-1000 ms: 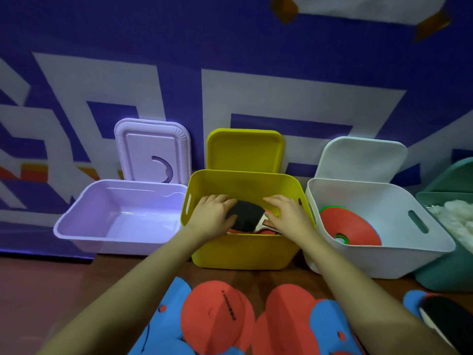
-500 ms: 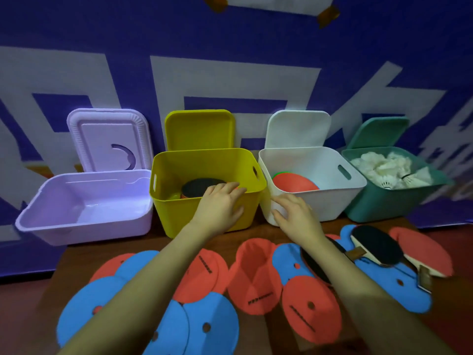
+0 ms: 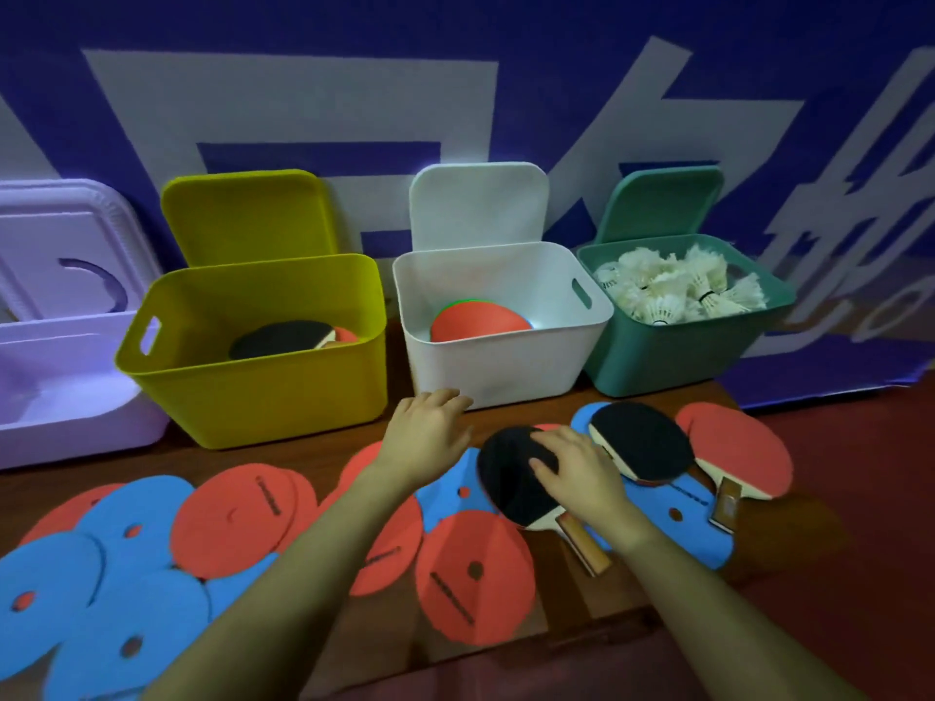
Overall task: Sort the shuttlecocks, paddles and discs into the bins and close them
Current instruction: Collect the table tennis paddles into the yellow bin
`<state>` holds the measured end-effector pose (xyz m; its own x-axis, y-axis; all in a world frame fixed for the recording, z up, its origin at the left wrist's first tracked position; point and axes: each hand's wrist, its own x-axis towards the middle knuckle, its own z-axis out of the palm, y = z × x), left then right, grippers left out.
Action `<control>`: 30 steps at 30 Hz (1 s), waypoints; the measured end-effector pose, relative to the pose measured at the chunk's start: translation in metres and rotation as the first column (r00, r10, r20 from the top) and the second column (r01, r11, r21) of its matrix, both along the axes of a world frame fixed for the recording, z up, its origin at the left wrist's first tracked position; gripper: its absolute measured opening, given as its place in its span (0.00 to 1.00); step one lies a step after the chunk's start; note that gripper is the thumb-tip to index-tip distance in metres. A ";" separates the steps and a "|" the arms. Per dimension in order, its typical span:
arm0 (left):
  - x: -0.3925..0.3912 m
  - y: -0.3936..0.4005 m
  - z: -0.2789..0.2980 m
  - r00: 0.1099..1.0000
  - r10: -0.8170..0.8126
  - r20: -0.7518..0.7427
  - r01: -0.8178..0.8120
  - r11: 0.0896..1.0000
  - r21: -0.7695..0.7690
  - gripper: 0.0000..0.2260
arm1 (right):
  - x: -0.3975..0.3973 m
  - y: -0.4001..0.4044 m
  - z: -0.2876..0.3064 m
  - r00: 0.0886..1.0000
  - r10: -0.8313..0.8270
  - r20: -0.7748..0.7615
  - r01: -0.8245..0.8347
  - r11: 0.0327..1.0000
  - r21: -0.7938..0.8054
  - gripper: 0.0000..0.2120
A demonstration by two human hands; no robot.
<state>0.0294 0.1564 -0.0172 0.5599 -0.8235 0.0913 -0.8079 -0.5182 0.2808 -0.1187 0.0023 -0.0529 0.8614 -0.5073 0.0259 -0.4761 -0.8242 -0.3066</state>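
Note:
Four open bins stand against the wall: a lilac bin (image 3: pixel 60 397), a yellow bin (image 3: pixel 263 392) with paddles inside, a white bin (image 3: pixel 501 366) holding a red disc, and a green bin (image 3: pixel 657 356) full of white shuttlecocks (image 3: pixel 678 290). My right hand (image 3: pixel 577 473) rests with fingers spread on a black paddle (image 3: pixel 511 478) lying on the table. My left hand (image 3: pixel 425 437) hovers relaxed in front of the white bin, holding nothing. Two more paddles, a black paddle (image 3: pixel 642 437) and a red paddle (image 3: pixel 744 457), lie to the right.
Several red discs (image 3: pixel 475 579) and blue discs (image 3: pixel 101 599) are scattered over the brown table (image 3: pixel 313 447). Each bin's lid leans upright behind it against a blue and white banner. The table's right edge drops to a red floor (image 3: pixel 860 548).
Both hands came out of the yellow bin and back toward the table. The right hand has landed on a black paddle; the view has shifted right and down.

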 end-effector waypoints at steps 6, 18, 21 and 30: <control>-0.047 -0.046 -0.052 0.985 0.079 -0.155 -0.064 0.993 0.102 0.24 | -0.041 -0.052 -0.037 0.973 0.071 -0.217 -0.060 0.996 0.059 0.27; -0.093 -0.072 -0.119 0.934 0.242 -0.263 -0.104 0.889 0.446 0.33 | -0.037 -0.088 -0.076 0.947 0.226 -0.229 -0.224 0.974 0.034 0.24; -0.096 -0.073 -0.128 0.940 0.236 -0.245 -0.122 0.907 0.403 0.39 | -0.041 -0.086 -0.077 0.966 0.240 -0.096 -0.249 0.963 -0.100 0.23; -0.068 -0.069 -0.128 0.917 0.325 -0.230 -0.253 0.921 0.295 0.29 | -0.044 -0.070 -0.090 0.979 0.111 -0.169 -0.134 0.983 -0.129 0.27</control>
